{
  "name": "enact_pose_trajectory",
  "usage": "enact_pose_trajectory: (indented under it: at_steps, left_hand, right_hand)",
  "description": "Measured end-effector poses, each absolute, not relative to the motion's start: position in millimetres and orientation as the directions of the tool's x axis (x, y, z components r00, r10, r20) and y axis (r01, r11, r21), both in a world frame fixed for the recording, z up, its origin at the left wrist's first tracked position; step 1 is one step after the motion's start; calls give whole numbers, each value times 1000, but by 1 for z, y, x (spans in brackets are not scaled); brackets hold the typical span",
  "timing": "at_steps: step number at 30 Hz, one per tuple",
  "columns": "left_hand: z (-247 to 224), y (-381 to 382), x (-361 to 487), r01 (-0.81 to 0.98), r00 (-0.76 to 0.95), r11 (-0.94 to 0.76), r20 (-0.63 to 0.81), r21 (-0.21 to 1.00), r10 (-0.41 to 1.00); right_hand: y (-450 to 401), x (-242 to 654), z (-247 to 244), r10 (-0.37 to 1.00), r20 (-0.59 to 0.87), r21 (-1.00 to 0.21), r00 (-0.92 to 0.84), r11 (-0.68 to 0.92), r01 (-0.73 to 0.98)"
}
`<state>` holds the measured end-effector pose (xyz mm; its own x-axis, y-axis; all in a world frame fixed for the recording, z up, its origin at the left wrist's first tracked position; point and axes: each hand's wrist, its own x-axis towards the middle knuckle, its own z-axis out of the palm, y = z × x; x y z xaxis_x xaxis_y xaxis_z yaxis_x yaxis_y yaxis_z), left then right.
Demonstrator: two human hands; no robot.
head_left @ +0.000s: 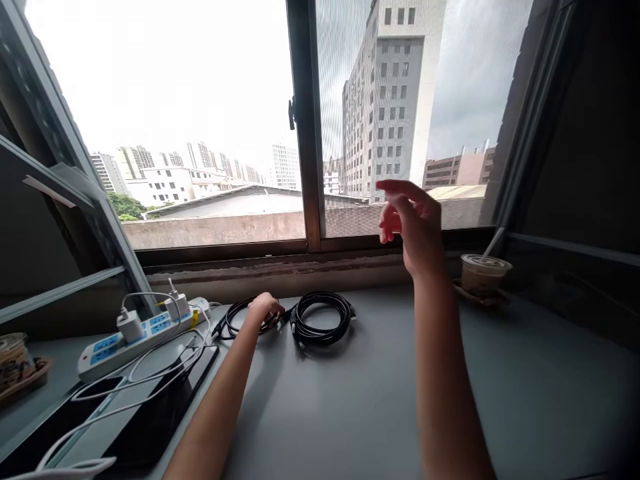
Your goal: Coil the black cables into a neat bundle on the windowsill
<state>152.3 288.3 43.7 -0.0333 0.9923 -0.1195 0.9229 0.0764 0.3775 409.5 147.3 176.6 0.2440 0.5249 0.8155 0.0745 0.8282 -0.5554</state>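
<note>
On the grey table under the window lie two coils of black cable. My left hand [265, 309] reaches down to the left cable coil [231, 319], its fingers closed on the coil's right side and partly hidden. Just right of it, almost touching, the second cable coil [323, 338] lies flat in a round loop with plug ends showing. My right hand [413, 217] is raised in the air in front of the window, well above the table. Its fingers are bent and apart, with nothing in them.
A white power strip [150, 333] with chargers and white cords stands at the left, beside dark flat devices [155, 413]. A drink cup [483, 273] with a straw stands at the back right, another cup [13, 360] at the far left. The window [310, 133] closes off the back.
</note>
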Motion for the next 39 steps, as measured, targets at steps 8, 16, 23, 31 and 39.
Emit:
enact_pose_trajectory:
  at_steps: [8,16,23,31,39]
  left_hand:
    - [44,280,153,905,-138,154,-70,396,988]
    - [92,283,109,826,-339,168,236,539,911]
    - [122,265,98,561,-386,-2,264,828,884]
    - [171,212,143,-6,-190,-256,250,967,949]
    - [174,163,207,-478,-61,-282,289,832,955]
  right_hand:
    - [116,415,184,425,867,-453,261,890,57]
    - [118,404,183,465,860,-476,209,879,5]
    - [137,392,178,579,814,-579,57,815,-6]
    - [163,361,162,703,687,-656,-185,709,259]
    - [144,329,158,670,642,-535,-372,739,410]
